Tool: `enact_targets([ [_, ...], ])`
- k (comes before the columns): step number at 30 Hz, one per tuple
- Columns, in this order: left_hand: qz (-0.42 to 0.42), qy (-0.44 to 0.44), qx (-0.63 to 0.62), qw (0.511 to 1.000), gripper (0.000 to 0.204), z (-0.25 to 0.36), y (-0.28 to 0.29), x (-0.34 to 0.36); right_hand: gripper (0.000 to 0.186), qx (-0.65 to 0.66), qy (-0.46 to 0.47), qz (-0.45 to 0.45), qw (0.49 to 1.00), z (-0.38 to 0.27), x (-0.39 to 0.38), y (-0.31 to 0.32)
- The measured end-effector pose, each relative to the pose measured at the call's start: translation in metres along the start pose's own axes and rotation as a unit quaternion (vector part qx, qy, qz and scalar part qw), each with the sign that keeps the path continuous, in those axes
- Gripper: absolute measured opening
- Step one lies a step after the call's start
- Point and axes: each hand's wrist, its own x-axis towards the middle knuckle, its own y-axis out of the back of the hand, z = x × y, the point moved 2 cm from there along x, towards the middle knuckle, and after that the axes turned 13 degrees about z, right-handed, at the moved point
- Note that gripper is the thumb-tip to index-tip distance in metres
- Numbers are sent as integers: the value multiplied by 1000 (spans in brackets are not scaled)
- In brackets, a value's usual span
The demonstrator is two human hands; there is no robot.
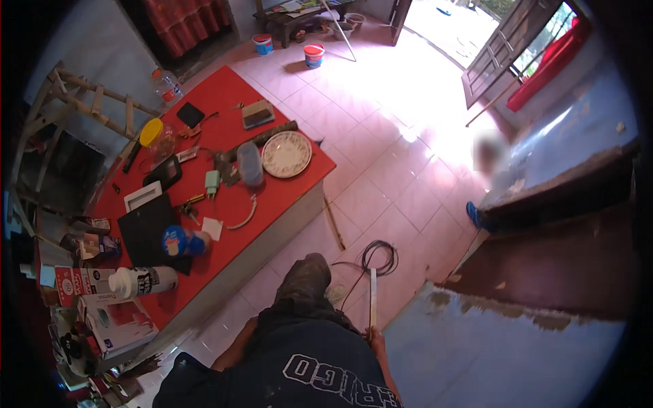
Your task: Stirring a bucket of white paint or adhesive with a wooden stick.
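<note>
My right hand, low in the picture beside my body, is closed around the lower end of a long, narrow, pale strip. The strip points away from me over the tiles, and its material is unclear. Around its far end, a loosely coiled black cable lies on the floor, with a loose length trailing back toward my leg. My left forearm shows at my left side. The left hand itself is hidden behind my dark trousers.
At left stands a red-topped table bearing a plate, a plastic container, a white bottle and boxes. A thin stick lies by it. A blurred person is at right, near the blue wall opening. Buckets stand farther back.
</note>
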Motion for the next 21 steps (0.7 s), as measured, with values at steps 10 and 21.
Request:
enact_targets([
  [10,-81,75,13,994,30,271,-50,98,47,1,124,-123,985,-128,247,56],
  [21,-21,89,-121,988,33,460,-107,167,31,-106,148,48,982,-584,260,-55],
])
